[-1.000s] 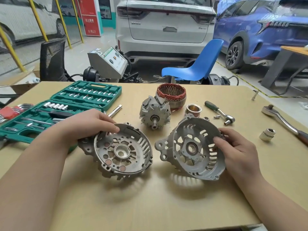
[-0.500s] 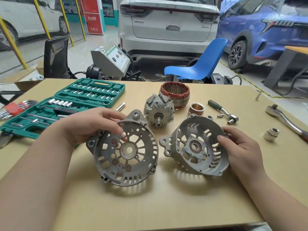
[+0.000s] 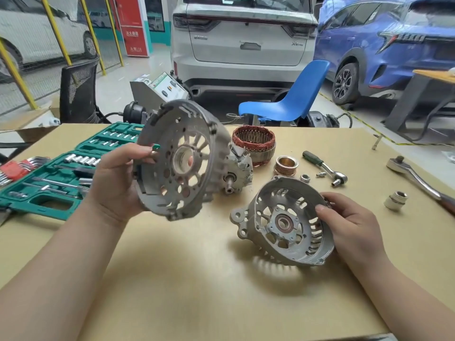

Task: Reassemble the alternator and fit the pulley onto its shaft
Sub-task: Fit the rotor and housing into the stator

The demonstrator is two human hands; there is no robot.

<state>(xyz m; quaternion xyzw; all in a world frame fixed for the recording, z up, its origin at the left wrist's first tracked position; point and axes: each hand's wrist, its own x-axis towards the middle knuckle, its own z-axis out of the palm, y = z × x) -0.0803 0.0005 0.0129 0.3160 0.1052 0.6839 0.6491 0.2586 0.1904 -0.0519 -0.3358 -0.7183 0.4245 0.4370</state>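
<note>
Head view. The left hand [image 3: 118, 183] grips the rear cover [image 3: 177, 158], a grey cast-metal disc with radial slots and a round central bore, by its left rim and holds it tilted, clear of the desk [image 3: 197, 279], its hollow side toward the camera. The right hand [image 3: 349, 225] grips the right rim of the front cover [image 3: 283, 222], a slotted grey bowl with a mounting ear at its left and a bearing held by a square plate at its centre; it rests tipped on the desk. Behind the rear cover lies the rotor [image 3: 236, 173], claw poles grey, shaft end toward the camera. Beyond it stands the stator [image 3: 254, 141], a ring of copper windings. Right of the rotor sits the pulley [image 3: 286, 165], copper-coloured and grooved, with a nut [image 3: 304, 178] just beside it.

The desk is covered in tan board. On it: a green socket set [image 3: 49, 183], open, at left; a small ratchet [image 3: 325, 168]; a large ratchet [image 3: 416, 178] at right; a white socket [image 3: 396, 200]. Behind the desk: a blue chair [image 3: 290, 99], a black mesh chair [image 3: 78, 89], a grey test unit [image 3: 160, 91], a white car [image 3: 243, 38] and a blue car [image 3: 384, 45].

A red sign [image 3: 133, 25] carries white characters, too small to read.
</note>
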